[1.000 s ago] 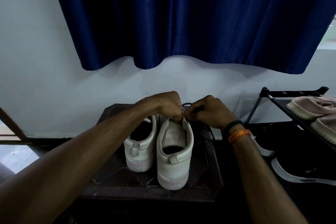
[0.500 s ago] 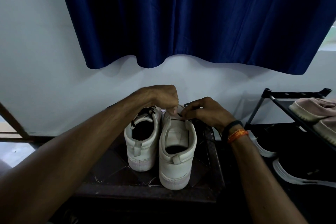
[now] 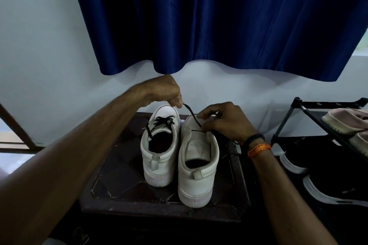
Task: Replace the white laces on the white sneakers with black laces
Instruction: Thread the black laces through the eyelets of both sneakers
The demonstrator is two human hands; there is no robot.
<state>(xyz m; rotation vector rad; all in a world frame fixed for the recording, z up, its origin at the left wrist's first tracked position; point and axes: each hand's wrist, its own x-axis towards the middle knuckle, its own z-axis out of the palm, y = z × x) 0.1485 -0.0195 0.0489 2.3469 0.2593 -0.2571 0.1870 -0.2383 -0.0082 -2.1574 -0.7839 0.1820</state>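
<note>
Change: the left hand (image 3: 165, 91) is raised higher than half a second ago, and a length of thin black cord lace (image 3: 192, 114) is now drawn taut out of the shoe below; the head view is tilted slightly upward.
Left hand: the free end of the lace is pinched between thumb and fingertips, held above both shoes, seemingly so that slack is pulled through an eyelet.
Right hand: the right hand (image 3: 225, 120) is kept low at the tongue of the right-hand white leather sneaker (image 3: 196, 163), fingers curled around the lace where it enters the shoe, probably to steady it against the pull.
Lace position: the lace is stretched diagonally between the two hands, over the front of the right-hand sneaker.
Other shoe: the left-hand white leather sneaker (image 3: 159, 149) is already threaded with a black lace, its ends left loose over the opening.
Support: both sneakers are set heels toward the camera on a dark wooden stool with a diamond-patterned top (image 3: 119, 181).
Surroundings: a dark blue curtain (image 3: 219, 16) is hung above; a black metal shoe rack (image 3: 310, 123) is placed to the right.
Progress: the task is judged well advanced, with lacing of the second shoe unfinished.
</note>
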